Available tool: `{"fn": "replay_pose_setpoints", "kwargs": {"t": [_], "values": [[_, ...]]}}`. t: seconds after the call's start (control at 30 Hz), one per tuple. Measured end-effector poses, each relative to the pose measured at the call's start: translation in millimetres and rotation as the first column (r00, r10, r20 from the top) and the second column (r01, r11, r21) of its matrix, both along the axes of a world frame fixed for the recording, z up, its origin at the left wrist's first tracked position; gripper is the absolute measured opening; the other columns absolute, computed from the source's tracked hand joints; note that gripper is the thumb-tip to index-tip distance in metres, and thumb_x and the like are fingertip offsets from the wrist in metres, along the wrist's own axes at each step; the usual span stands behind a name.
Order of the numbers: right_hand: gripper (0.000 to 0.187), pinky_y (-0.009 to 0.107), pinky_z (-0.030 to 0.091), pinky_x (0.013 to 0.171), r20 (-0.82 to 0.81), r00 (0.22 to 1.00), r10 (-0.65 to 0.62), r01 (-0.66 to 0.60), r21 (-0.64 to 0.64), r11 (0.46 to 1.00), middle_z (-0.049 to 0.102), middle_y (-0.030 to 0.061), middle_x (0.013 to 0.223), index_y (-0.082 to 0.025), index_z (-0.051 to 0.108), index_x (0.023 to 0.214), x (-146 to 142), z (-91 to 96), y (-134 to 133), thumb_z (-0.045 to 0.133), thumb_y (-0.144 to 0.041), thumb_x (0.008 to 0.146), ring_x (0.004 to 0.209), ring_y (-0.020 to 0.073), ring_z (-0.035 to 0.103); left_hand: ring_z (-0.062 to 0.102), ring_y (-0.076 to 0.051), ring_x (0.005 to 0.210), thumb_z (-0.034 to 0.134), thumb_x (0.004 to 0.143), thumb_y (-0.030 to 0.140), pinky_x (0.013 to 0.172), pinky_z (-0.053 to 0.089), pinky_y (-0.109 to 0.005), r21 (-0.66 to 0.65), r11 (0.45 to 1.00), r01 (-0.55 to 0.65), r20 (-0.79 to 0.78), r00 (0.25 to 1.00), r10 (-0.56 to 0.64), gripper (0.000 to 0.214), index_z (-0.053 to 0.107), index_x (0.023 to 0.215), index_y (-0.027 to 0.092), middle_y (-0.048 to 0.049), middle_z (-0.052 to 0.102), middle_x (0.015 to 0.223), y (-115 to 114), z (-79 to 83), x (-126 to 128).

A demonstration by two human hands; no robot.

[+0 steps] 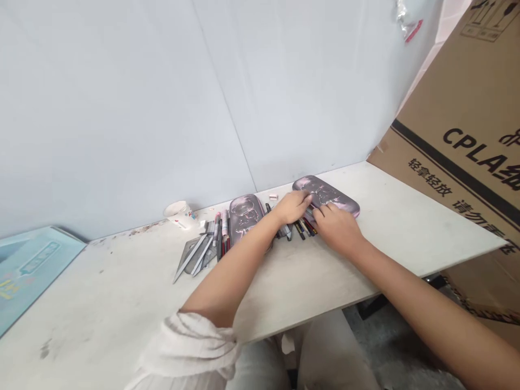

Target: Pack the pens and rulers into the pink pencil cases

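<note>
The person's left hand (pixel 291 207) and right hand (pixel 338 228) are close together at the near side of a pencil case (pixel 331 196) on the table (pixel 300 287), fingers bent partly closed; any grip cannot be told. Pens (pixel 303 228) lie just beside them.

A whitish table (pixel 122 292) stands against a pale, seamed wall (pixel 122 108).

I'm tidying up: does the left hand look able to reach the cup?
Probably yes: between the left hand and the cup lie a pencil case and pens, but both look low enough to pass over.
</note>
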State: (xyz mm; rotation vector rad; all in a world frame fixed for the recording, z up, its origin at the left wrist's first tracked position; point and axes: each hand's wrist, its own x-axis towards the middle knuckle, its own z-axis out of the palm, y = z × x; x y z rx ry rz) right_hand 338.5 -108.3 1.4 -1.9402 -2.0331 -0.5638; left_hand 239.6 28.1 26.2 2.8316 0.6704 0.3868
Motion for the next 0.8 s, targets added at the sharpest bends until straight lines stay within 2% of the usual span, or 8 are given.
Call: {"fn": "replay_pose_setpoints", "kwargs": {"t": [0.07,0.13,0.27,0.33,0.4,0.53,0.73,0.8], "values": [[0.024,0.032,0.03,0.065,-0.016,0.998,0.056,-0.055,0.011,0.998,0.06,0.0153,0.087,-0.012,0.062,0.087,-2.6,0.1,0.1,0.041,-0.024,0.087,0.086,0.0257,0.05,0.055,-0.023,0.1,0.026,0.091,0.036,0.09,0.039,-0.036,0.056,0.997,-0.057,-0.02,0.998,0.058,0.037,0.057,0.099,0.016,-0.0114,0.062,0.102,5.8,7.9,-9.7],[0.025,0.034,0.031,0.071,-0.043,0.985,0.164,-0.164,0.019,0.986,0.059,0.0138,0.092,-0.015,0.061,0.093,-12.6,0.4,0.5,0.044,-0.031,0.086,0.09,0.0256,0.048,0.052,-0.024,0.105,0.03,0.09,0.034,0.092,0.038,-0.038,0.074,0.985,-0.157,-0.046,0.986,0.161,0.035,0.057,0.103,0.016,-0.0111,0.06,0.106,11.6,14.2,-24.8],[0.025,0.035,0.031,0.08,-0.062,0.935,0.351,-0.351,0.001,0.936,0.056,0.0109,0.106,-0.022,0.059,0.104,-34.1,-5.8,5.9,0.047,-0.032,0.086,0.104,0.025,0.044,0.05,-0.024,0.11,0.034,0.088,0.033,0.094,0.038,-0.039,0.075,0.962,-0.264,-0.132,0.953,0.272,0.034,0.057,0.109,0.018,-0.0104,0.057,0.116,15.9,13.4,-58.0],[0.023,0.036,0.03,0.081,-0.047,0.952,0.303,-0.304,-0.007,0.953,0.056,0.0124,0.108,-0.02,0.06,0.102,-36.0,-10.6,10.4,0.046,-0.029,0.086,0.107,0.0262,0.042,0.049,-0.025,0.113,0.037,0.087,0.035,0.096,0.036,-0.04,0.081,0.966,-0.244,-0.181,0.95,0.255,0.035,0.056,0.112,0.02,-0.0098,0.054,0.122,13.3,7.8,-70.4],[0.023,0.037,0.03,0.08,-0.03,0.982,0.187,-0.187,-0.007,0.982,0.057,0.0149,0.105,-0.016,0.061,0.098,-32.1,-13.5,14.6,0.043,-0.026,0.086,0.106,0.0274,0.042,0.047,-0.026,0.115,0.039,0.086,0.036,0.098,0.034,-0.043,0.089,0.973,-0.212,-0.211,0.951,0.226,0.035,0.055,0.114,0.02,-0.01,0.053,0.123,9.8,1.8,-77.9],[0.025,0.037,0.031,0.075,0.002,1.0,0.028,-0.028,-0.008,1.0,0.057,0.0167,0.098,-0.012,0.061,0.092,-25.4,-11.2,18.0,0.039,-0.023,0.087,0.098,0.0279,0.045,0.049,-0.027,0.113,0.038,0.087,0.034,0.099,0.031,-0.047,0.129,0.97,-0.206,-0.176,0.958,0.227,0.033,0.056,0.111,0.019,-0.0114,0.056,0.118,5.7,-6.7,-82.2],[0.035,0.039,0.032,0.078,0.037,0.999,0.033,-0.033,0.004,0.999,0.057,0.0177,0.098,-0.01,0.062,0.09,-44.4,-10.2,20.0,0.041,-0.038,0.086,0.099,0.0296,0.044,0.052,-0.026,0.107,0.034,0.088,0.036,0.099,0.03,-0.048,0.184,0.964,-0.19,-0.11,0.971,0.212,0.034,0.058,0.105,0.02,-0.0106,0.06,0.111,4.0,-12.6,-84.8],[0.035,0.041,0.032,0.08,0.062,0.997,0.044,-0.044,-0.007,0.999,0.056,0.0185,0.097,-0.008,0.062,0.091,-51.2,-12.5,23.0,0.041,-0.036,0.086,0.1,0.0304,0.043,0.053,-0.025,0.106,0.034,0.088,0.036,0.099,0.03,-0.047,0.178,0.965,-0.191,-0.097,0.973,0.211,0.034,0.058,0.106,0.02,-0.0103,0.06,0.111,3.4,-13.5,-86.2]]}}
